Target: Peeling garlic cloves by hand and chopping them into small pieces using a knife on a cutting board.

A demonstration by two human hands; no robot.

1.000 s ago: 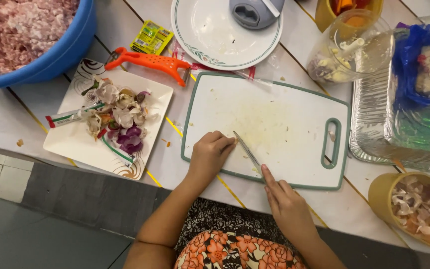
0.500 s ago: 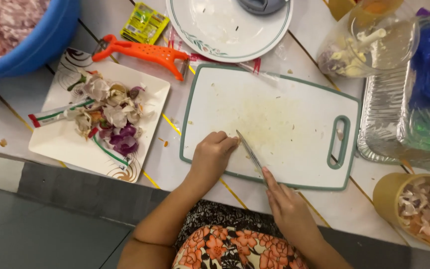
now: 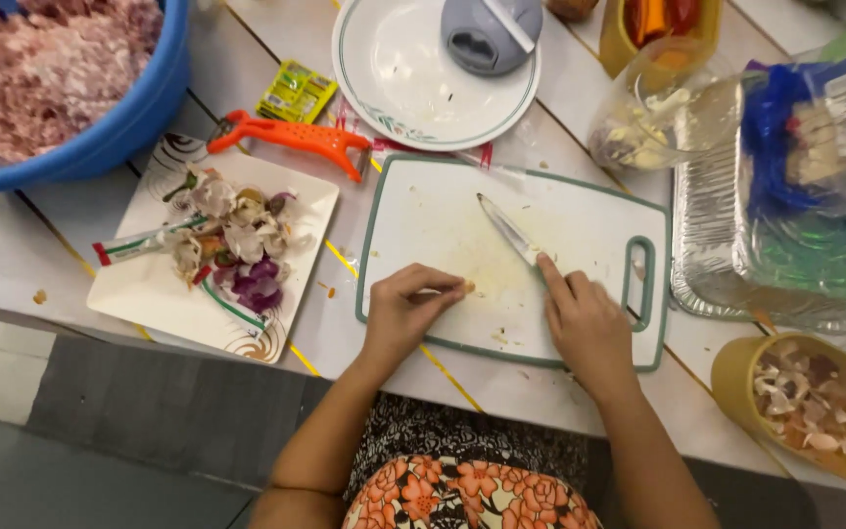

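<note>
Resting on a white cutting board point(image 3: 423, 211) with a green rim, the left hand point(image 3: 405, 315) pinches a small pale piece of food point(image 3: 468, 288) between its fingertips. The right hand point(image 3: 587, 323) is closed around the handle of a knife point(image 3: 507, 229), whose blade lies tilted over the board's middle, apart from the piece. A square plate point(image 3: 139, 294) of peelings sits left of the board.

The white-planked bench point(image 3: 31, 255) carried a green-rimmed cutting board point(image 3: 423, 216), a round white plate point(image 3: 394, 78), a square plate point(image 3: 149, 294) of peelings and a blue basin point(image 3: 139, 118). An orange peeler point(image 3: 291, 137) and a small green packet point(image 3: 296, 93) lay between them. A foil tray point(image 3: 707, 255) and a yellow bowl point(image 3: 736, 382) sat to the right.
</note>
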